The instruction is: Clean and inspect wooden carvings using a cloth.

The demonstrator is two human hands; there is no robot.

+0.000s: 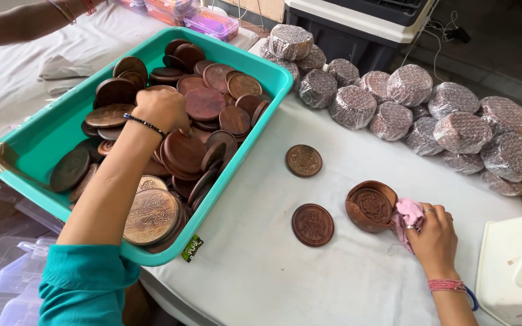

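The left hand [163, 108] reaches into the teal plastic tray [43, 130], fingers curled down onto a heap of round dark wooden lids [203, 104]; whether its grip has closed on one I cannot tell. The right hand [435, 238] pinches a pink cloth [407, 214] against a carved wooden bowl [370, 206], tipped on its side with its carved face towards the tray. Between bowl and tray two carved discs [312, 224] lie flat on the white-covered desk [285, 278]. Beyond the bowl, bubble-wrapped round bundles [409, 84] crowd the desk's far edge.
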